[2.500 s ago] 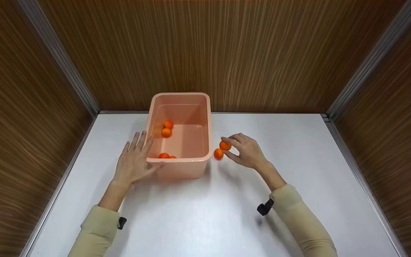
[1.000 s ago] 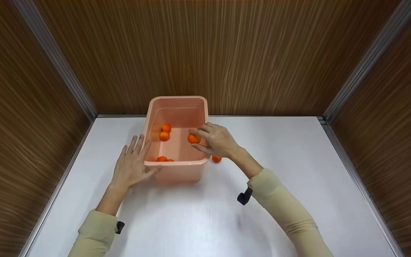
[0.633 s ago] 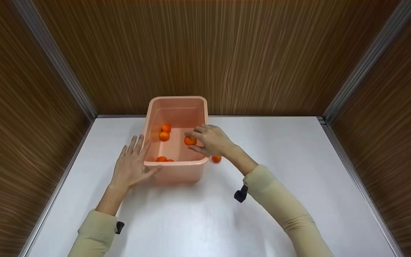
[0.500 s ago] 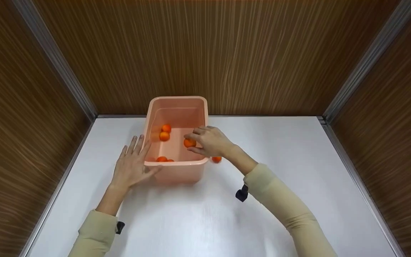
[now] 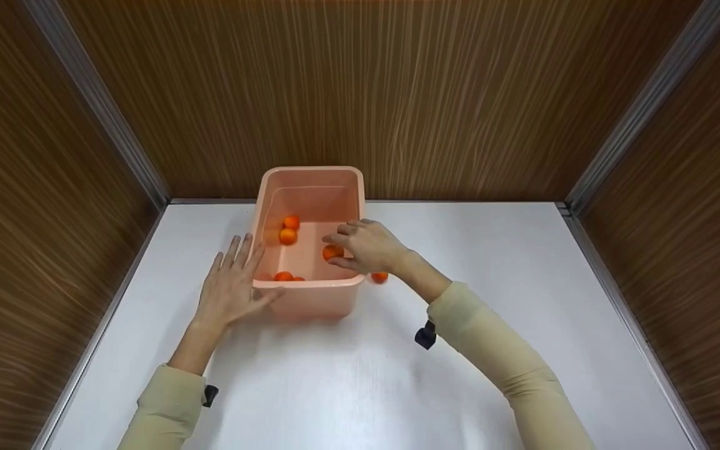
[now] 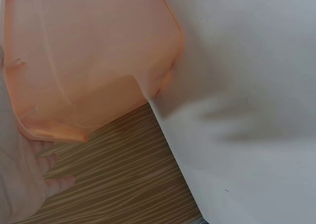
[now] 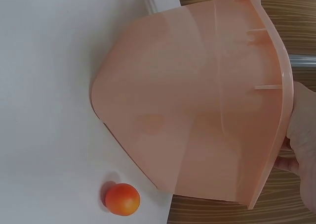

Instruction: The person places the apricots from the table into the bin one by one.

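Reaching over the right wall of the peach-pink rectangular plastic tub, the right hand is pinching a small round orange fruit low inside it, while the flat, open-fingered left hand is bracing the tub's near-left corner, seemingly steadying it.

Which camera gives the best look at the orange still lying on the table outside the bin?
The right wrist view: the orange lies unobstructed on the white table beside the pink bin. In the head view the right hand partly hides it. The left wrist view misses it.
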